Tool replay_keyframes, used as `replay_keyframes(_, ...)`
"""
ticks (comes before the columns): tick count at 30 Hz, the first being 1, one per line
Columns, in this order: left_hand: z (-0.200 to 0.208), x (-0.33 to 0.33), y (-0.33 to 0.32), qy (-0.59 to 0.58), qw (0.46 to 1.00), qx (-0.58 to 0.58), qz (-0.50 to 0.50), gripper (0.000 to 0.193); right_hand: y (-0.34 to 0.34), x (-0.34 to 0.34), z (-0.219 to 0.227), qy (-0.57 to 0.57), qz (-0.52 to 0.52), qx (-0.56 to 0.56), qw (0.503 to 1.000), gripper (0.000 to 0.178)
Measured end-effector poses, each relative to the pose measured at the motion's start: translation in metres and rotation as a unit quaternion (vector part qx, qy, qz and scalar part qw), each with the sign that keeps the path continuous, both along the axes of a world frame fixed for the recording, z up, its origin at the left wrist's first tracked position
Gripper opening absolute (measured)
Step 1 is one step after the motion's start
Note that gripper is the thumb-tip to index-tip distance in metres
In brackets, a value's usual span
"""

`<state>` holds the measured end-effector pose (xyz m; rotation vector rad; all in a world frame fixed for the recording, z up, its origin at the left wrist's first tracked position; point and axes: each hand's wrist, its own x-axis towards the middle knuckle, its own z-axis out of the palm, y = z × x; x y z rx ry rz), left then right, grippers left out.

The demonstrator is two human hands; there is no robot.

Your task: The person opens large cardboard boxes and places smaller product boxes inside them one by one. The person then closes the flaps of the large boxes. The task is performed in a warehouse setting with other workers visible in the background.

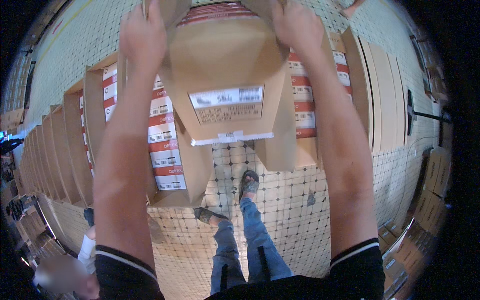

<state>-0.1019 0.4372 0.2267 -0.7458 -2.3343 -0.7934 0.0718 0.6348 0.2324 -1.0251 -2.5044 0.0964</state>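
Observation:
A large brown cardboard carton [225,60] stands tipped toward me in front, with a printed white label [227,97] on its near side and torn white tape along its lower edge. Red-and-white boxes [220,14] show inside its top. My left hand [143,35] is closed on the carton's left upper flap, and my right hand [298,30] is closed on the right one; the fingertips are partly hidden. Beneath my left forearm, an open carton holds stacked red-and-white shoe boxes [165,135]. More shoe boxes [302,95] fill the open carton beside my right forearm.
A long row of open cartons [57,140] runs off to the left. Upright cardboard panels [385,95] stand at the right, near a black metal stand [411,112]. Stacked cartons [432,185] line the right side. Another person [65,272] is at lower left. The floor [295,220] is tiled.

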Motion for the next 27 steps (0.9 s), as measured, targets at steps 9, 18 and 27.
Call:
replay_keyframes(9,0.030,-0.047,0.039,0.016,0.998,0.024,0.059,0.042,0.039,-0.052,0.037,-0.033,0.018,-0.039,0.999,0.056)
replay_keyframes(18,0.028,-0.046,0.036,0.033,0.997,0.024,0.066,0.043,0.044,-0.053,0.028,-0.026,0.018,-0.012,0.999,0.056)
replay_keyframes(27,0.021,-0.037,0.030,0.016,0.999,0.027,0.039,0.042,0.026,-0.046,0.025,-0.034,0.000,0.011,0.999,0.054)
